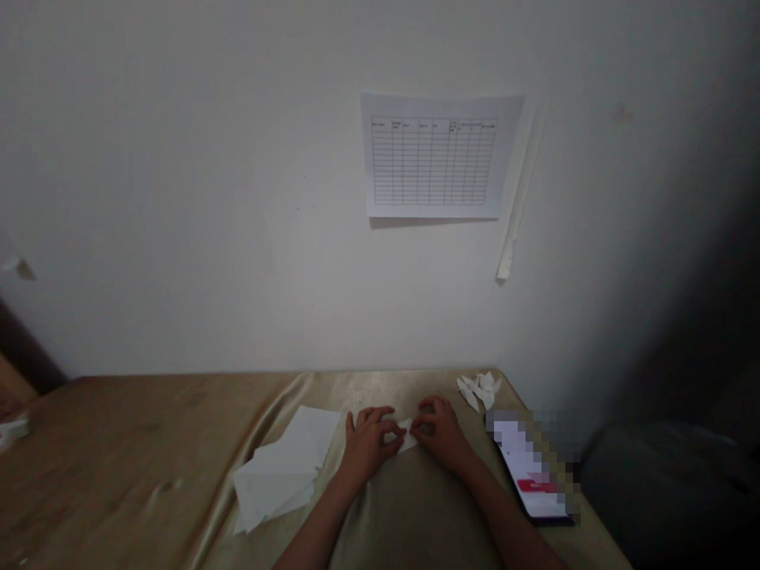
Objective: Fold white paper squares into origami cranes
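A small piece of white paper [408,437] lies between my two hands over the cloth-covered table. My left hand [371,437] pinches its left side between thumb and forefinger, with the other fingers raised. On the right side, my right hand [438,431] holds the same paper in a pinch. Several white sheets [285,467] are fanned out in an overlapping pile left of my left hand. Beyond my right hand sits a cluster of small folded white paper pieces [480,389].
A phone [528,471] with a lit, partly pixelated screen lies at the table's right edge. The table [136,451] has a wrinkled gold-brown cloth and meets the wall. On the wall hangs a printed table sheet [436,158] beside a white strip [515,229].
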Motion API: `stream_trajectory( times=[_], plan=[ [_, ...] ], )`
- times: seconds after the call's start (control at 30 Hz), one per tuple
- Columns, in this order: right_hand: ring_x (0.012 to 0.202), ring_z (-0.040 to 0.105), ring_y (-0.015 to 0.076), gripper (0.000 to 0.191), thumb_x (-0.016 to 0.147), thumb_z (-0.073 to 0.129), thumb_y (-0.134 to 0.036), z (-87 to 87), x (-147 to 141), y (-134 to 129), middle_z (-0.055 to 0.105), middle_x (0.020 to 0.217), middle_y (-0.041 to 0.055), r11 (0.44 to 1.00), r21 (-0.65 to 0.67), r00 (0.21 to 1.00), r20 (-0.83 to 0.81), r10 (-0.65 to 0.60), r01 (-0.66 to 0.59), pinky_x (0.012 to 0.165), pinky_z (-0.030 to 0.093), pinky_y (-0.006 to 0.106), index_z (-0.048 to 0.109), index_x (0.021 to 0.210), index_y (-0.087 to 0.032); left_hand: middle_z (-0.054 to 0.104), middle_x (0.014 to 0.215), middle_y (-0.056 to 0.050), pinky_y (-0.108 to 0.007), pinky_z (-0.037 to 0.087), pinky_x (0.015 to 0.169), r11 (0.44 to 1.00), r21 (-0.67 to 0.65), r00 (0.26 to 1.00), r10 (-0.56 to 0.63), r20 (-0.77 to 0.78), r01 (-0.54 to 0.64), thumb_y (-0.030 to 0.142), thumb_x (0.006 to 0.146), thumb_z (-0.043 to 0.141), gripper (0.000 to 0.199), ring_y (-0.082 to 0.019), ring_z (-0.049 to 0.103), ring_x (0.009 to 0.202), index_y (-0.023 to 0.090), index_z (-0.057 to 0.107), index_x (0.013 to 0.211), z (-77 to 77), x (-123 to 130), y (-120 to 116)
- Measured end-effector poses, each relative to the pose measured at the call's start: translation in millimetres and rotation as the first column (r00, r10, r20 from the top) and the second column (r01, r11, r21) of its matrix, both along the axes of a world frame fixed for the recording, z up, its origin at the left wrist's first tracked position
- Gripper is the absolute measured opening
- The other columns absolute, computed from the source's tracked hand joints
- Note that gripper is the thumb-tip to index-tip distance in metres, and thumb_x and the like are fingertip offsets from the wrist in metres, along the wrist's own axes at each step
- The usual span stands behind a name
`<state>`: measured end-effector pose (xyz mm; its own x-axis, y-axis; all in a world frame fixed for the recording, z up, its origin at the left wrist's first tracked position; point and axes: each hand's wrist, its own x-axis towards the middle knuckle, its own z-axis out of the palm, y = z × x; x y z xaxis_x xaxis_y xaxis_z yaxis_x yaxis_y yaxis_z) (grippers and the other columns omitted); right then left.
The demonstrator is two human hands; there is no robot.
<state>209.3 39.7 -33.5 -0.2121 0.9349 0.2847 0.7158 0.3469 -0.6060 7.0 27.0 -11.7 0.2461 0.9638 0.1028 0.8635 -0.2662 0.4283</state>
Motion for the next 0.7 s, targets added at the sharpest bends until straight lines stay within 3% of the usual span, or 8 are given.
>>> stream_trajectory(
  times=[0.17,0.47,0.7],
  plan=[
    [0.126,0.044,0.0249,0.011,0.08,0.072,-0.025,-0.8,-3.3,1.3,0.057,0.123,0.0064,0.999,-0.001,0.998,0.02,-0.054,0.054,0.112,0.028,0.041,0.078,0.087,-0.03,0.06,0.14,0.007,-0.07,0.008,0.116,1.0,0.001,1.0,0.01,-0.009,-0.01,0.038,0.082,0.071,0.015,-0.028,0.044,0.134,0.044,0.075,0.096,0.2,0.6,0.1],
    [0.136,0.035,0.0276,0.005,0.074,0.076,-0.029,0.8,1.0,-1.2,0.059,0.124,0.0043,0.996,-0.081,0.999,0.005,0.035,-0.034,0.119,0.018,0.044,0.079,0.079,-0.029,0.06,0.14,0.008,-0.071,0.009,0.115,1.0,0.01,1.0,0.003,-0.022,-0.003,0.038,0.083,0.07,0.017,-0.028,0.044,0.134,0.046,0.074,0.098,-0.4,0.1,-0.2],
    [0.139,0.031,0.0285,0.007,0.067,0.08,-0.027,3.2,2.8,-3.7,0.059,0.125,0.0034,0.986,-0.14,0.995,-0.044,0.089,-0.094,0.12,0.017,0.045,0.078,0.074,-0.028,0.06,0.139,0.008,-0.07,0.008,0.115,1.0,0.006,1.0,0.0,0.0,0.0,0.038,0.082,0.071,0.016,-0.028,0.044,0.134,0.045,0.075,0.096,-2.0,-0.6,0.6]
  ],
)
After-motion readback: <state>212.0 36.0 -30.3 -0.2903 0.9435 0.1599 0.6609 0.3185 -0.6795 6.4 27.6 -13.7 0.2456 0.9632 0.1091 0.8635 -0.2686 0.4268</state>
